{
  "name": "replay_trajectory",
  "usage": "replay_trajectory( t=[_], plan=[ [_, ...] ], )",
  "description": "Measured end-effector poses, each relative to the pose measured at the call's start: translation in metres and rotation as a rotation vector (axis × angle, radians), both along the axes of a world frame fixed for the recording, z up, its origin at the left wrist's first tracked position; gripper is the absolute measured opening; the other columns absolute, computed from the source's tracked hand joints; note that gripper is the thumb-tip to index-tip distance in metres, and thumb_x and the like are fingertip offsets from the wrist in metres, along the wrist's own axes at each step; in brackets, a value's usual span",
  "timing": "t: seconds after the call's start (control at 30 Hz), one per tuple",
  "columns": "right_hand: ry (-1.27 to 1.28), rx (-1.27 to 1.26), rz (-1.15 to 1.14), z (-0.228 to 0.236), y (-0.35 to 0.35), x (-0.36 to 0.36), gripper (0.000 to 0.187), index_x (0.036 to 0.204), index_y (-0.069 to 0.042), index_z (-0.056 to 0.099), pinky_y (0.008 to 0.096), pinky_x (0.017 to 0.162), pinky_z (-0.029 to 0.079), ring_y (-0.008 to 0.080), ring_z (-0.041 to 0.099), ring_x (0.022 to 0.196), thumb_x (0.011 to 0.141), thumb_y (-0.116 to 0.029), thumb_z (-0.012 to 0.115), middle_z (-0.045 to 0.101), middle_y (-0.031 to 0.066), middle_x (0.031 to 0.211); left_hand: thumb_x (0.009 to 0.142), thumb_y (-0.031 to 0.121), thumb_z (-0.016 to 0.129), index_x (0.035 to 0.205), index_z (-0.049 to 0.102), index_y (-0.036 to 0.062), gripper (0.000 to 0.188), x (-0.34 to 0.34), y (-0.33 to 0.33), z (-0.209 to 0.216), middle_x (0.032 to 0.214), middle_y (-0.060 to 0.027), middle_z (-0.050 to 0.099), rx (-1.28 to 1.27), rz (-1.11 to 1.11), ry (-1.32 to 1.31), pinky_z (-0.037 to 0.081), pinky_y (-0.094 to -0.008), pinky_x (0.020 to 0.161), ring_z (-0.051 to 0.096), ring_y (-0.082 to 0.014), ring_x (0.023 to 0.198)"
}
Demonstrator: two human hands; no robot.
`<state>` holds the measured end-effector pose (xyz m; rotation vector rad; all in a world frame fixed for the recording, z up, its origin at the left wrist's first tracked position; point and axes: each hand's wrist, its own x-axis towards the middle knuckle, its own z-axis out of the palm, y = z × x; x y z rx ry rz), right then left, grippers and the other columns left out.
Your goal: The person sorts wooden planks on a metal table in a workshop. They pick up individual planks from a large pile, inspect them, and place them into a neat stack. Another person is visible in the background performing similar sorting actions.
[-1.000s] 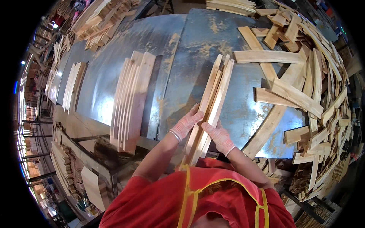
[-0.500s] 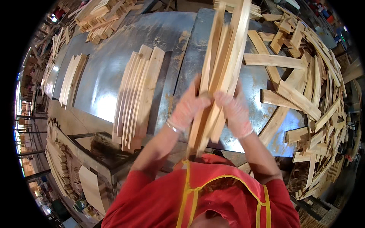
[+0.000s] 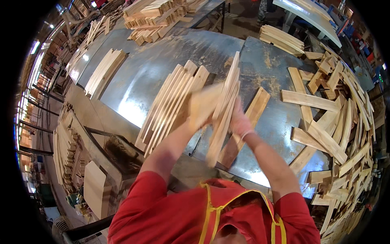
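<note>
My right hand (image 3: 241, 122), in a thin clear glove, is closed on the right side of a small bundle of narrow wooden boards (image 3: 226, 112) held on edge above the metal table. In front of my left hand (image 3: 196, 124) is a tilted, motion-smeared wooden board (image 3: 206, 103), which the hand appears to grip; its fingers are mostly hidden. Just left lies a row of boards set side by side (image 3: 172, 103), overhanging the table's near edge. A single wooden board (image 3: 256, 106) lies flat on the table beside my right hand.
The metal table (image 3: 140, 87) carries another short row of boards (image 3: 106, 73) farther left. Stacked boards (image 3: 156, 16) stand at the far left, and a neat pile (image 3: 282, 38) at the far right. Loose boards (image 3: 325, 122) lie jumbled along the right. A cart frame (image 3: 118, 162) stands near left.
The long bundle has come down from upright and been split; one board now tilts left with my left hand. A single board now lies on the table to the right. The view has shifted.
</note>
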<state>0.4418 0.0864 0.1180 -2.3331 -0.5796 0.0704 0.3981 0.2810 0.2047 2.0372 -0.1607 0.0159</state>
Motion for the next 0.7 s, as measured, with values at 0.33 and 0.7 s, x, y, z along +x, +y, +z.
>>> replay_trajectory(
  t=[0.33,0.7],
  plan=[
    [0.872,0.703,-0.072,-0.040,0.034,-0.058,0.104,0.165,0.003,0.022,0.0358,0.104,0.050,0.0290,0.064,0.118,0.082,-0.020,0.079,0.066,0.0205,0.135,0.100,0.015,0.056,0.143,0.058,0.0039,0.045,-0.075,0.078,-0.118,0.131,-0.0093,0.068,1.153,-0.371,0.171,0.053,-0.0375,0.097,0.066,-0.0259,0.122],
    [0.686,0.184,0.242,-0.007,0.128,-0.058,0.094,0.166,-0.001,0.030,0.0378,0.124,0.035,0.0404,0.043,0.151,0.088,-0.034,0.073,0.048,0.0279,0.160,0.079,0.061,0.077,0.151,0.050,0.0117,0.092,-0.143,0.111,-0.089,0.158,-0.0152,0.044,0.947,0.315,0.213,0.023,-0.0582,0.126,0.036,-0.0419,0.150]
  ],
)
